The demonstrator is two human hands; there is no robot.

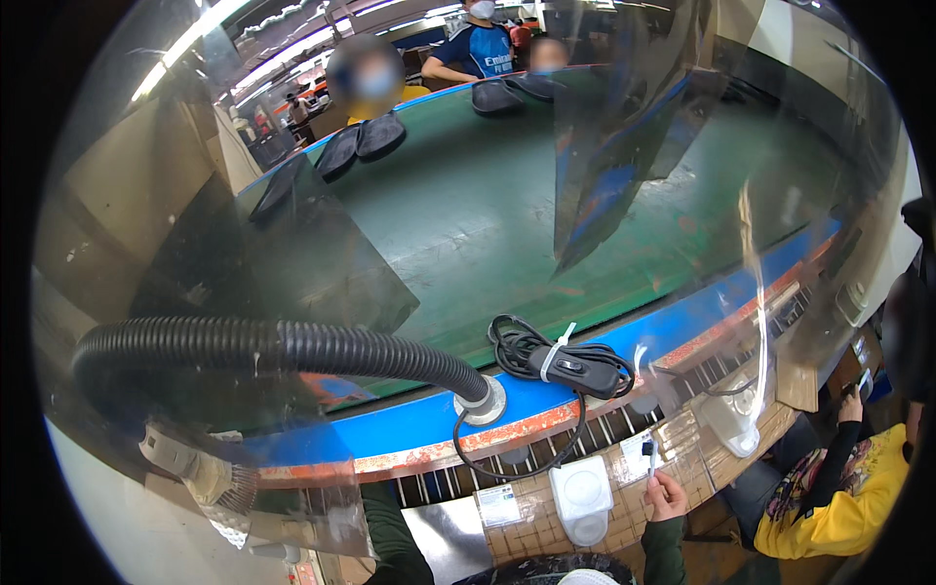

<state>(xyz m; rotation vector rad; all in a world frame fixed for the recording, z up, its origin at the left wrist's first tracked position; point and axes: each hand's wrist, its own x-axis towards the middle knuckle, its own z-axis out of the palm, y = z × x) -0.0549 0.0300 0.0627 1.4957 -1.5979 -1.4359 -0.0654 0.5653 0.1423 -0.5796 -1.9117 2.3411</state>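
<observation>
My right hand (666,497) is closed around the pale handle of a small toothbrush-like brush (650,458), its dark head pointing up. It hovers over a brown, grid-lined work surface (624,499). Just left of it lies a white moulded piece (581,495) with a round recess. Of my left arm only the dark green sleeve (395,541) shows, reaching forward beside a shiny metal sheet (447,541); the left hand itself is hidden. Printed papers (499,505) lie on the work surface, one of them behind the brush.
Beyond a blue ledge (390,429) runs a green conveyor belt (468,263) with black shoe-like parts (380,135) along its far edge. A coiled black cable (595,369) and ribbed hose (361,356) sit in front. Clear plastic sheets hang around. A co-worker in yellow (838,507) sits at right.
</observation>
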